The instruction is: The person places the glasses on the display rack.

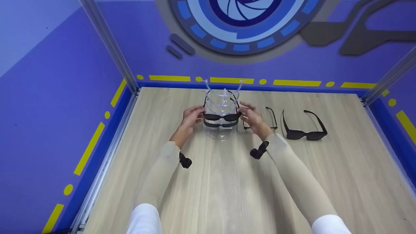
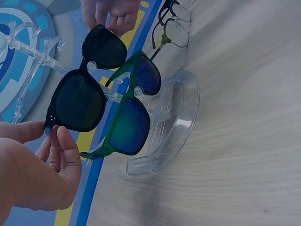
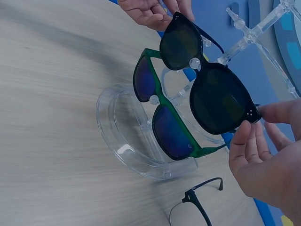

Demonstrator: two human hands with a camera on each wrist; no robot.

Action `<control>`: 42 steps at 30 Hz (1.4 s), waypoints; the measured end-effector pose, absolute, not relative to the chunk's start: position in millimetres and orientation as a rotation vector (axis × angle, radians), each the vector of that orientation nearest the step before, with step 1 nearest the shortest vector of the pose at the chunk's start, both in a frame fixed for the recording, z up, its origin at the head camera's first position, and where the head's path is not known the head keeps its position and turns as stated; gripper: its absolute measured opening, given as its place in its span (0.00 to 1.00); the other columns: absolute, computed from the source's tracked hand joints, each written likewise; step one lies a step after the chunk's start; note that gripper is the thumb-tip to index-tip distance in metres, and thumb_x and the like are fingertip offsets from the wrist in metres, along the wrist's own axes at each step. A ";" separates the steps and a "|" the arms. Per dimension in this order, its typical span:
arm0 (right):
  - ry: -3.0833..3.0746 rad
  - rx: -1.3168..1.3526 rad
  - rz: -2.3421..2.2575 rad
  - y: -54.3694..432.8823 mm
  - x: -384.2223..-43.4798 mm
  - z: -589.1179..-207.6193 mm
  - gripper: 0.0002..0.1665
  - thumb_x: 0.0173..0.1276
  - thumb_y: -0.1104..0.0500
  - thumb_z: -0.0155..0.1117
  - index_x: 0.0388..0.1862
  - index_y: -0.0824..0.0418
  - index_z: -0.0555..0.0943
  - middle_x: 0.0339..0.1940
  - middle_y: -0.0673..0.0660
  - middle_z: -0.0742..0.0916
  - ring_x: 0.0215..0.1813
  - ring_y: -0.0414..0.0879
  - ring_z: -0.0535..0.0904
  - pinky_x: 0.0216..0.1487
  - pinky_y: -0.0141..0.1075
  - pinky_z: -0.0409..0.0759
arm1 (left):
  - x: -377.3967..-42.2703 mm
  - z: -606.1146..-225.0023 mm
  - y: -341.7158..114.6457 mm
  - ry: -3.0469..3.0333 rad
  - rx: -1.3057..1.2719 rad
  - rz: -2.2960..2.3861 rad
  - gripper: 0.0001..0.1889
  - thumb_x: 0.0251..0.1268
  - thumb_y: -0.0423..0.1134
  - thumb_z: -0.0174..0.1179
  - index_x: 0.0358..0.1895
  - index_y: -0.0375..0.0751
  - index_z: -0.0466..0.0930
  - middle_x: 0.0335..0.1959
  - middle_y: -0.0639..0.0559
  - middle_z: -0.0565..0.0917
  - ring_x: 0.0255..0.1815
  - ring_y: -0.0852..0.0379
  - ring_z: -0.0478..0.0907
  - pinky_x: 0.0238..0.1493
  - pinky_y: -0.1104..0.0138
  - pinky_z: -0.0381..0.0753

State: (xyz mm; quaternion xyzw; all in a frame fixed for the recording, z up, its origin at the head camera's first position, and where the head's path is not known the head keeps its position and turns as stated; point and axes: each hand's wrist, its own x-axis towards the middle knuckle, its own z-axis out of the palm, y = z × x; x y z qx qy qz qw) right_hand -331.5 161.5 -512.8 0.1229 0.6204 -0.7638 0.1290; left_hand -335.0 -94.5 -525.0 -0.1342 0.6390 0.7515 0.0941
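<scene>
The left hand pinches one end of a pair of black plastic sunglasses with dark lenses between thumb and fingers; the right hand pinches the other end likewise. This pair is at the clear plastic display stand, its bridge by a clear knob of the stand; whether it rests there I cannot tell. Just below it on the stand sits a green-framed pair with mirrored blue lenses. Right of the stand, thin dark-framed eyeglasses lie on the pale wood-grain tabletop; farther right lie chunky black sunglasses.
</scene>
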 end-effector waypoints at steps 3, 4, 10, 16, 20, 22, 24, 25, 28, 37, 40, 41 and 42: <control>1.806 0.359 -2.204 161.6 -331.5 -511.9 0.30 0.77 0.66 0.55 0.76 0.63 0.67 0.49 0.54 0.81 0.41 0.39 0.76 0.46 0.28 0.77 | -334.7 -524.6 -94.4 1.899 -0.402 2.223 0.13 0.71 0.35 0.63 0.54 0.36 0.85 0.35 0.53 0.85 0.33 0.61 0.80 0.36 0.72 0.81; 1.809 0.351 -2.195 162.0 -331.6 -511.7 0.30 0.77 0.66 0.54 0.77 0.63 0.67 0.51 0.55 0.81 0.41 0.39 0.75 0.45 0.28 0.77 | -334.3 -524.5 -94.4 1.899 -0.401 2.221 0.12 0.71 0.34 0.63 0.53 0.36 0.85 0.35 0.54 0.84 0.33 0.61 0.80 0.36 0.72 0.81; 1.780 0.275 -2.188 166.4 -332.4 -511.2 0.30 0.80 0.65 0.51 0.79 0.61 0.63 0.56 0.55 0.80 0.43 0.39 0.74 0.45 0.29 0.74 | -333.7 -526.0 -95.2 1.910 -0.367 2.235 0.13 0.70 0.34 0.63 0.54 0.36 0.85 0.36 0.51 0.86 0.33 0.61 0.81 0.37 0.72 0.82; 1.772 0.278 -2.174 168.2 -333.2 -514.2 0.31 0.80 0.65 0.51 0.79 0.60 0.62 0.57 0.53 0.78 0.42 0.39 0.75 0.44 0.29 0.75 | -332.4 -524.2 -95.8 1.906 -0.372 2.236 0.16 0.72 0.34 0.62 0.59 0.34 0.82 0.35 0.55 0.84 0.33 0.62 0.80 0.37 0.73 0.82; 1.757 0.291 -2.172 169.4 -333.1 -515.2 0.31 0.79 0.66 0.51 0.79 0.61 0.63 0.53 0.52 0.79 0.42 0.40 0.75 0.43 0.28 0.75 | -331.9 -523.6 -94.5 1.895 -0.370 2.231 0.17 0.72 0.34 0.61 0.60 0.33 0.81 0.35 0.55 0.83 0.33 0.62 0.79 0.37 0.72 0.81; 1.747 0.288 -2.173 170.0 -333.4 -515.4 0.31 0.79 0.66 0.52 0.79 0.62 0.63 0.51 0.51 0.79 0.42 0.39 0.75 0.42 0.28 0.75 | -331.6 -523.7 -94.2 1.895 -0.373 2.229 0.17 0.72 0.34 0.62 0.60 0.33 0.81 0.35 0.55 0.83 0.33 0.62 0.79 0.36 0.72 0.81; 1.737 0.288 -2.174 170.7 -333.7 -515.6 0.31 0.79 0.66 0.52 0.79 0.63 0.62 0.48 0.51 0.79 0.41 0.39 0.75 0.41 0.27 0.75 | -331.8 -524.2 -93.8 1.893 -0.380 2.229 0.16 0.72 0.35 0.62 0.58 0.34 0.82 0.36 0.54 0.84 0.33 0.62 0.79 0.35 0.73 0.80; 1.731 0.287 -2.175 170.9 -334.0 -515.8 0.31 0.79 0.66 0.52 0.79 0.63 0.62 0.46 0.51 0.80 0.40 0.39 0.74 0.41 0.27 0.75 | -332.0 -524.4 -93.7 1.894 -0.384 2.228 0.15 0.72 0.35 0.62 0.58 0.34 0.82 0.36 0.54 0.84 0.33 0.62 0.79 0.35 0.73 0.80; 1.714 0.287 -2.181 171.9 -334.5 -516.5 0.31 0.79 0.66 0.52 0.78 0.64 0.62 0.42 0.50 0.80 0.38 0.38 0.74 0.42 0.28 0.75 | -332.8 -525.1 -93.4 1.896 -0.396 2.222 0.14 0.72 0.35 0.62 0.56 0.35 0.83 0.37 0.54 0.84 0.32 0.61 0.79 0.34 0.73 0.80; 1.753 0.272 -2.123 177.7 -334.0 -517.8 0.29 0.81 0.64 0.50 0.78 0.62 0.64 0.58 0.56 0.78 0.46 0.40 0.75 0.51 0.30 0.77 | -334.1 -525.1 -94.2 1.905 -0.397 2.180 0.16 0.73 0.37 0.61 0.58 0.36 0.82 0.43 0.49 0.85 0.34 0.61 0.79 0.36 0.72 0.80; 1.762 0.265 -2.100 181.6 -334.2 -517.7 0.29 0.82 0.62 0.50 0.79 0.61 0.63 0.63 0.57 0.76 0.52 0.42 0.76 0.60 0.35 0.77 | -333.2 -525.9 -96.9 1.907 -0.386 2.186 0.14 0.73 0.38 0.61 0.56 0.36 0.83 0.40 0.51 0.85 0.36 0.59 0.80 0.38 0.71 0.80; 1.767 0.262 -2.091 183.4 -334.1 -517.6 0.29 0.82 0.61 0.49 0.79 0.61 0.62 0.64 0.57 0.76 0.54 0.42 0.76 0.63 0.36 0.76 | -332.6 -526.2 -98.4 1.912 -0.383 2.186 0.14 0.74 0.39 0.61 0.56 0.37 0.83 0.39 0.52 0.85 0.37 0.58 0.80 0.38 0.71 0.80; 1.771 0.254 -2.083 185.4 -334.0 -517.4 0.30 0.83 0.61 0.48 0.80 0.61 0.61 0.65 0.57 0.76 0.56 0.43 0.76 0.66 0.37 0.75 | -331.9 -526.6 -100.3 1.918 -0.385 2.186 0.13 0.74 0.39 0.61 0.55 0.37 0.83 0.39 0.52 0.85 0.38 0.57 0.80 0.38 0.71 0.81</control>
